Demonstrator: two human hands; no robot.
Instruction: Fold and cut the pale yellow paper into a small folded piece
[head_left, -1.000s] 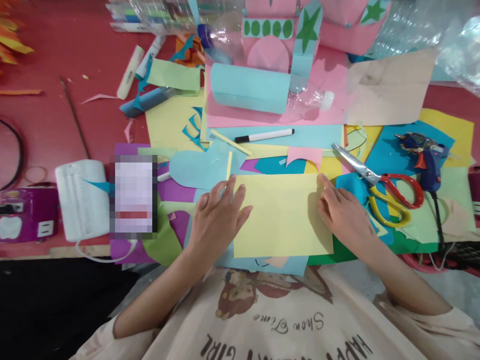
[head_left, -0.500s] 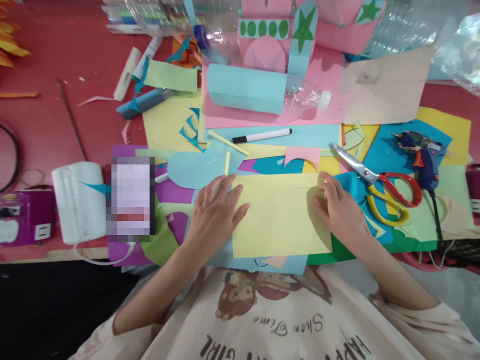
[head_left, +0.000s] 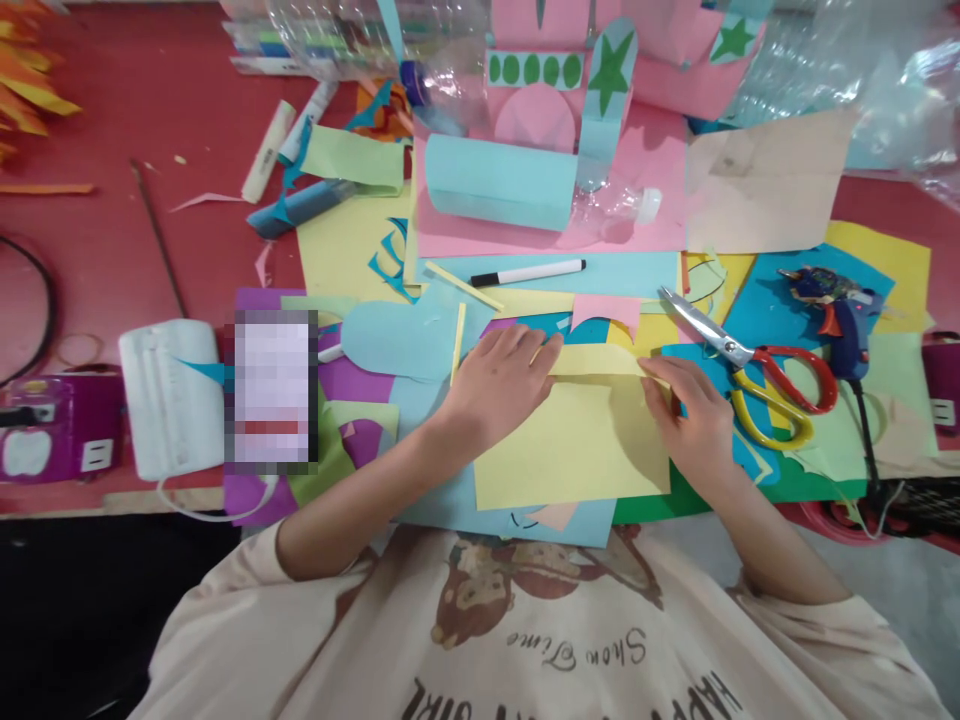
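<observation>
A pale yellow sheet of paper (head_left: 570, 440) lies in front of me on other coloured paper. Along its far edge runs a narrow yellow paper strip (head_left: 596, 360), its right end lifted and curved; I cannot tell whether it is a loose piece or a folded edge. My left hand (head_left: 502, 378) rests flat over the sheet's far left corner, fingers stretched toward the strip. At the other end, my right hand (head_left: 694, 415) pinches the strip between thumb and fingers.
Scissors (head_left: 742, 350) with red and yellow handles lie right of the sheet, near a blue glue gun (head_left: 851, 330). Beyond are a black-and-white marker (head_left: 529, 272) and a paper-wrapped plastic bottle (head_left: 502, 182). A phone (head_left: 271, 390) and white power bank (head_left: 172, 400) lie left.
My left hand has slid right and away from me, across the sheet's far edge. The strip's right end has risen into my right hand's pinch. The view has shifted slightly.
</observation>
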